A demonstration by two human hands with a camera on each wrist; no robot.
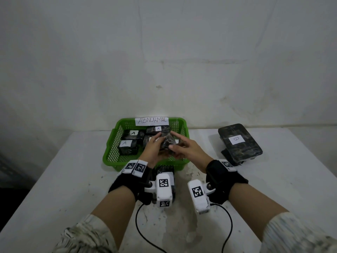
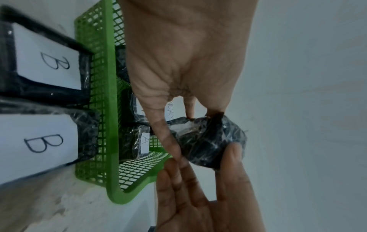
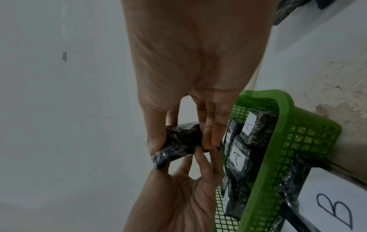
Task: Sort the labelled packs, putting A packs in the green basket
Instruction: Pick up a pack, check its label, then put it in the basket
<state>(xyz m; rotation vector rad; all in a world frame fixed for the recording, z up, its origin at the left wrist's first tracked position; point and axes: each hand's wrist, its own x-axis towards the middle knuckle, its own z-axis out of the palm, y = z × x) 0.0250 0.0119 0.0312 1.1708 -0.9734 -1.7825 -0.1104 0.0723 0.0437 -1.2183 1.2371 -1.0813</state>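
The green basket (image 1: 109, 154) (image 2: 111, 109) (image 3: 278, 141) sits mid-table with an ABNORMAL sign (image 1: 152, 121) on its far wall. Several black packs labelled A (image 1: 127, 147) (image 3: 237, 157) lie inside. Over the basket's right half both hands hold one black wrapped pack (image 1: 167, 143) (image 2: 208, 141) (image 3: 178, 144); its label is hidden. My left hand (image 1: 155, 143) (image 2: 194, 130) grips it from the left, fingers stretched along it. My right hand (image 1: 180, 145) (image 3: 182, 141) pinches it between thumb and fingers.
A stack of black packs labelled B (image 1: 238, 141) lies to the right of the basket. Another B pack (image 1: 165, 168) (image 2: 39, 141) (image 3: 333, 208) lies just in front of the basket, partly behind the left wrist camera. Black cables (image 1: 138, 225) trail over the white table's near part.
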